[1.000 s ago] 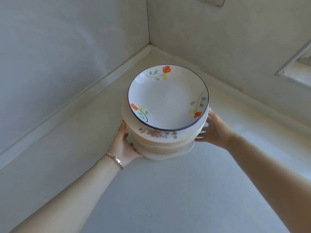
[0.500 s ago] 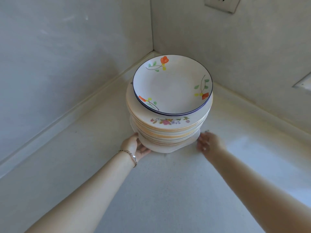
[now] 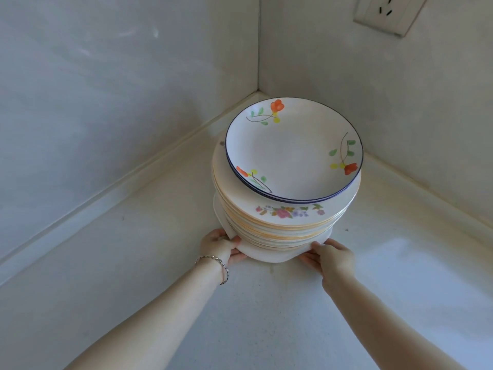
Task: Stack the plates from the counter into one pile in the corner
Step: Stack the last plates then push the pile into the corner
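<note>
A tall pile of plates stands on the white counter close to the corner where two walls meet. On top lies a white plate with a blue rim and orange flowers. Beneath it sits a cream plate with a pink flower print, then several yellow-edged plates, and a wide white plate at the bottom. My left hand grips the bottom plate's near left rim, thumb on top. My right hand holds its near right rim with curled fingers.
Two pale tiled walls meet in a corner seam behind the pile. A white wall socket is fixed high on the right wall. A raised ledge runs along the left wall's foot.
The pile has gone from held in the air down onto the counter and nearer the corner. Both hands slid from its sides down to the bottom plate's near rim.
</note>
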A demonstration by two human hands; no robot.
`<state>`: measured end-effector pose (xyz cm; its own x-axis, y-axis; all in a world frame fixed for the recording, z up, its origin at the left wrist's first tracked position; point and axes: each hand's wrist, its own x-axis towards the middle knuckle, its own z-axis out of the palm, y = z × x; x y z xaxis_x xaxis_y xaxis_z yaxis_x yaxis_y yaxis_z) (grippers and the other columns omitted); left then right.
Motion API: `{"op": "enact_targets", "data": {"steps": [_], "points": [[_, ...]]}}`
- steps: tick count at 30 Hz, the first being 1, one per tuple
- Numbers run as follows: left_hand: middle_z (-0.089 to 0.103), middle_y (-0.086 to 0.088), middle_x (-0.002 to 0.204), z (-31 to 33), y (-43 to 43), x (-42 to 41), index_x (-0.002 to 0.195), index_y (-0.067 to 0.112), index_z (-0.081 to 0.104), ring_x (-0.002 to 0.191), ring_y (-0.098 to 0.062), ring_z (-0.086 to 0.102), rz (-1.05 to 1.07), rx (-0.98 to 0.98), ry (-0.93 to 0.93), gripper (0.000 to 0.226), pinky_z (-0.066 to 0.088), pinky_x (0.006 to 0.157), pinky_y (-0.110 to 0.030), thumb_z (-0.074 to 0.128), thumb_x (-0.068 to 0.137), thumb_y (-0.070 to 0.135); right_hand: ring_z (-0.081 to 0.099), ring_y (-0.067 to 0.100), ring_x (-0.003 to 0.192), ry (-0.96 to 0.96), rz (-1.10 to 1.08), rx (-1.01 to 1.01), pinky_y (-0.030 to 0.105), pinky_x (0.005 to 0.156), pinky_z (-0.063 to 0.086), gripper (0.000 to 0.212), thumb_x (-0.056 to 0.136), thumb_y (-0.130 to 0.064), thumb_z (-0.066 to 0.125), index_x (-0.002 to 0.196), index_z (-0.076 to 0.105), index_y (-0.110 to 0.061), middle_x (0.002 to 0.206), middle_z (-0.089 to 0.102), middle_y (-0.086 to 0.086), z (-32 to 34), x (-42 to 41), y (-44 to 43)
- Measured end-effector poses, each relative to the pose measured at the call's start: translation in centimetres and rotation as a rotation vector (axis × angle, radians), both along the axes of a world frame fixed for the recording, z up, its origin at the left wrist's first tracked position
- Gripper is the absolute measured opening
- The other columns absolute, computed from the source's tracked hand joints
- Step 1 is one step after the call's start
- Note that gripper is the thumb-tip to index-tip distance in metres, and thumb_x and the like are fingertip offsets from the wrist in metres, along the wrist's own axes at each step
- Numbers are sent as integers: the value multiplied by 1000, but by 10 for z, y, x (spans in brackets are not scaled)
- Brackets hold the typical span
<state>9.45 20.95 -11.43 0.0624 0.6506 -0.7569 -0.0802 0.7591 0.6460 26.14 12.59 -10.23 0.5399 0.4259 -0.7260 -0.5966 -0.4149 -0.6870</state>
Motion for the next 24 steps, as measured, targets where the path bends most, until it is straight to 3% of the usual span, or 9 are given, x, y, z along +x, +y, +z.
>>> {"op": "enact_targets", "data": {"steps": [3,10,17,19,21,24], "points": [[58,-15,77,-2,7,10,75,3,50,67,-26,59,37,-2,7,21,49,85,-52,49,87,-14,59,26,63,-1,0,0,21,39,53,16,90,9,45,97,59,3,72,60,16,-1,9,17],[59,-19,90,2,31,29,71,3,47,89,-35,57,137,6,-2,25,48,75,-46,48,88,-15,57,26,60,-44,40,-3,23,32,50,26,90,8,45,114,55,7,70,57,15,-5,31,68],[58,-22,102,-1,67,51,73,6,50,90,-37,58,208,-3,-47,26,51,75,-47,47,87,-16,58,26,50,-76,65,39,22,27,45,31,90,6,49,120,54,8,70,54,13,-6,51,121],[58,-22,101,-3,80,56,72,6,50,90,-37,58,209,18,-50,27,51,78,-47,47,87,-15,55,26,56,-77,67,40,22,26,44,32,90,7,48,122,52,7,71,54,14,-8,57,137],[58,-22,102,-4,94,61,72,6,51,89,-37,58,201,32,-42,26,51,78,-46,48,87,-15,53,27,60,-83,66,40,23,25,43,34,90,8,47,123,51,7,76,56,16,-10,63,150],[57,-22,101,-4,112,67,79,0,52,88,-37,57,198,42,-21,17,51,74,-44,48,88,-14,55,32,68,-113,63,43,26,24,44,36,88,11,47,124,51,8,104,60,27,-13,70,169]]}}
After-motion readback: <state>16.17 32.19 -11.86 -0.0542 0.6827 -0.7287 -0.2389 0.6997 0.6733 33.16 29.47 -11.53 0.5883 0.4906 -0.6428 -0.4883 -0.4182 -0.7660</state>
